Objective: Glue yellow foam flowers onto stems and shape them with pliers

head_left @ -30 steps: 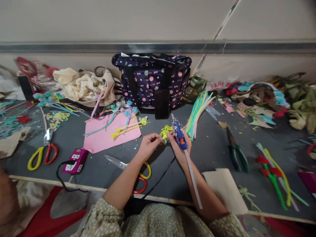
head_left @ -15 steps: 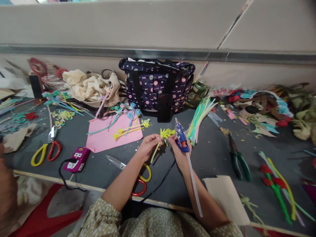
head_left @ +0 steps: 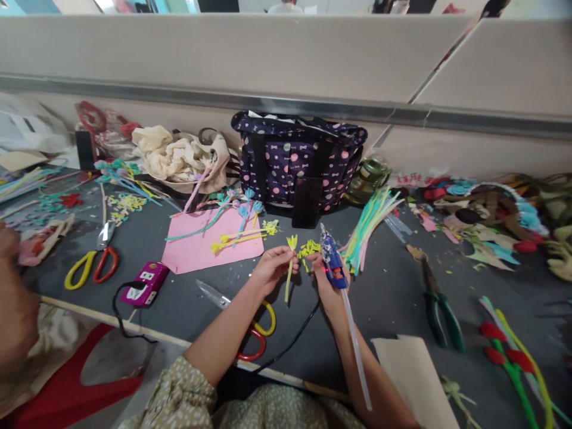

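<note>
My left hand (head_left: 276, 269) pinches a pale yellow stem with a small yellow flower head (head_left: 292, 243) at its top, held upright over the dark table. In my right hand (head_left: 328, 283) is a blue glue gun (head_left: 331, 256), its nozzle pointing up and away and a long clear glue stick trailing from its back. A small red light shows by the gun's grip. Between the hands lies a heap of short yellow pieces (head_left: 309, 249). Finished-looking yellow stems (head_left: 235, 239) rest on a pink sheet (head_left: 187, 253) to the left.
Scissors (head_left: 257, 328) lie under my left forearm; another pair (head_left: 96, 256) sits farther left beside a purple power box (head_left: 146, 283). Pliers (head_left: 440, 310) and pipe cleaners (head_left: 370, 229) are to the right. A patterned bag (head_left: 277, 161) and phone (head_left: 306, 202) stand behind. Another person's arm (head_left: 15, 304) shows at left.
My left hand has turned the yellow stem upright and drawn its flower head away from the heap of pieces. My right hand still holds the glue gun. The view has shifted slightly.
</note>
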A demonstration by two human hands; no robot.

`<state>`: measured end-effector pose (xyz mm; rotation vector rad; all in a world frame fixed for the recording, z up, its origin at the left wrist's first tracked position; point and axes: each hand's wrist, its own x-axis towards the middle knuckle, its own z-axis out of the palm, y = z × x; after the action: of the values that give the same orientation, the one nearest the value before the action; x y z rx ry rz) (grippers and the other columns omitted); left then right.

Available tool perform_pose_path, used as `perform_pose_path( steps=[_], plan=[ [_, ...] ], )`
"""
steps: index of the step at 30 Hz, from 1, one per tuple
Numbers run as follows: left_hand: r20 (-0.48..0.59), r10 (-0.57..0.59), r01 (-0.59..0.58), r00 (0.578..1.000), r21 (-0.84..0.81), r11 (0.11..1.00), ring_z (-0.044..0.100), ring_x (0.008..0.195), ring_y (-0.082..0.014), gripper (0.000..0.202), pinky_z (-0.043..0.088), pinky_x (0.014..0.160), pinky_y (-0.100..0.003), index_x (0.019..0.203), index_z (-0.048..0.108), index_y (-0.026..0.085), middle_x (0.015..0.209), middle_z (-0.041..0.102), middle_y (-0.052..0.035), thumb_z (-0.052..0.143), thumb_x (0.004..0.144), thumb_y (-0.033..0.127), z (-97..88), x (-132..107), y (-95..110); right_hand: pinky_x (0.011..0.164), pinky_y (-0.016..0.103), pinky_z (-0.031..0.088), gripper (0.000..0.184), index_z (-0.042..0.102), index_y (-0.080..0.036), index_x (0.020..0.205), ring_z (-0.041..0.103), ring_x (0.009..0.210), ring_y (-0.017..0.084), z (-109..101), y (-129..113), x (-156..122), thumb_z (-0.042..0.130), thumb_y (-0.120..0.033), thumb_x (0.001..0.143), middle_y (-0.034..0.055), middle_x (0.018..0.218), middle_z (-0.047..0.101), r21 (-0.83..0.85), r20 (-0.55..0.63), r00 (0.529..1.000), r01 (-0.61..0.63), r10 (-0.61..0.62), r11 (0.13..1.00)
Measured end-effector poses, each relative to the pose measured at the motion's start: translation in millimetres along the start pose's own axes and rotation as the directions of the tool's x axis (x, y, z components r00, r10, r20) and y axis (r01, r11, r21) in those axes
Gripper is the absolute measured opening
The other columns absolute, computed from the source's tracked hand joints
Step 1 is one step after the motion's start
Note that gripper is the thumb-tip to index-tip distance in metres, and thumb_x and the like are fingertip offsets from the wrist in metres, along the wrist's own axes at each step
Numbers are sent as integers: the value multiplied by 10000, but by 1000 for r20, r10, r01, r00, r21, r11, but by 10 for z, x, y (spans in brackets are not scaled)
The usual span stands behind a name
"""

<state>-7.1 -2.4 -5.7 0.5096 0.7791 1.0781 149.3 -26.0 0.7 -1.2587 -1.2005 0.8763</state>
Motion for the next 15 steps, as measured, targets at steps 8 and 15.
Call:
perform_pose_path(
  steps=[8,15],
  plan=[
    [-199,35,-42,979,-28,999,585,556,-78,244,450,531,-181,744,696,122,665,661,-19,835,596,257,2,21,40,501,279,506,231,684,-205,866,570,495,128,21,38,-54,646,-431,837,37,793,700,71,161,986,-55,43,996],
    [-233,91,-100,968,-26,995,468,465,-38,247,332,459,-168,695,684,130,573,583,23,841,562,268,32,12,48,424,236,474,288,694,-184,839,526,432,97,22,22,-82,648,-468,823,41,761,706,34,267,958,-120,107,992]
  ],
)
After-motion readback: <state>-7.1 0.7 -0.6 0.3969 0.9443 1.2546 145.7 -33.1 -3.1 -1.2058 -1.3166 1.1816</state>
